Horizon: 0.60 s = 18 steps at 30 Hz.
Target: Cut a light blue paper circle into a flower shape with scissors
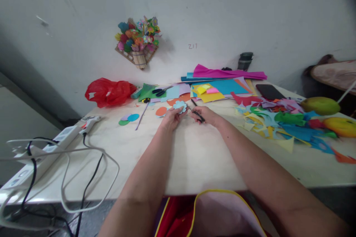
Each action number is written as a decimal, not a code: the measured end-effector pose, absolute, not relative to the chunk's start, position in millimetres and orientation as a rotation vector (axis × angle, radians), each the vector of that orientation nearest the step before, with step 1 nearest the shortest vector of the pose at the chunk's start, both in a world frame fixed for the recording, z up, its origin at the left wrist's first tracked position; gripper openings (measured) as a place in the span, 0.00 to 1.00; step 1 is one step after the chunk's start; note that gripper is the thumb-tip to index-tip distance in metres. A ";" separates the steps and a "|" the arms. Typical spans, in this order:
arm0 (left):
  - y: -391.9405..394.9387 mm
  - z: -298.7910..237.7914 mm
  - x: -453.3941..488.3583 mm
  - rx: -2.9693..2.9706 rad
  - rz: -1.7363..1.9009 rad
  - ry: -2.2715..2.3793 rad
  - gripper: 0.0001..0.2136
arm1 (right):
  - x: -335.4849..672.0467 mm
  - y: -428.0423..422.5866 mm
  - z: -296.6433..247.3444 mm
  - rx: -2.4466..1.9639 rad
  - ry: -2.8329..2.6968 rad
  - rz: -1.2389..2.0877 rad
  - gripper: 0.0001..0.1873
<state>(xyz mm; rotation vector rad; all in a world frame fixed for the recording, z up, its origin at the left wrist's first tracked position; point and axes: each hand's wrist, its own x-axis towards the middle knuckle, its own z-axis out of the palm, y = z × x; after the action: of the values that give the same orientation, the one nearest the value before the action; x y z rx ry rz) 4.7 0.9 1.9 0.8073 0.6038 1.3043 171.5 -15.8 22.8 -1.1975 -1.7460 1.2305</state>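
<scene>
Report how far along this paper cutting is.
Done: cut circles lie on the table, offcuts piled to the right. In hand: the left hand pinches a light blue flower while the right hand works scissors at its edge. Left: whole sheets wait at the back.

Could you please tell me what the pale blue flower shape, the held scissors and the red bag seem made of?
The flower shape in the left hand looks like thin matte craft paper: flat, with cut scalloped edges. The scissors in the right hand seem to have dark plastic handles; blades, probably metal, are hard to see. The red bag looks like thin plastic, crumpled and shiny.
</scene>
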 end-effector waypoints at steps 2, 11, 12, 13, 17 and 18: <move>0.4 2.5 5.4 0.795 1.309 0.607 0.08 | 171.4 -13.6 20.1 -1.192 -1.749 1.229 0.14; -1.3 4.8 7.0 0.767 1.315 0.628 0.08 | 170.7 -11.3 18.6 -1.206 -1.762 1.227 0.13; -1.1 4.4 6.9 0.770 1.316 0.621 0.08 | 170.3 -12.7 20.0 -1.204 -1.759 1.228 0.12; -0.8 3.9 6.7 0.773 1.320 0.613 0.08 | 170.0 -14.0 21.3 -1.200 -1.754 1.230 0.12; 0.1 2.5 6.2 0.772 1.330 0.600 0.08 | 169.8 -15.2 22.6 -1.179 -1.739 1.261 0.10; 0.1 2.6 6.0 0.770 1.330 0.600 0.08 | 170.1 -14.4 21.8 -1.175 -1.739 1.264 0.09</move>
<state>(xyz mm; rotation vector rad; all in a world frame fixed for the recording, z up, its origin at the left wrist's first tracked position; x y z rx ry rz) 6.0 0.1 2.6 0.7696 0.6004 1.3302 170.1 -14.4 21.8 -1.1753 -1.7388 1.2639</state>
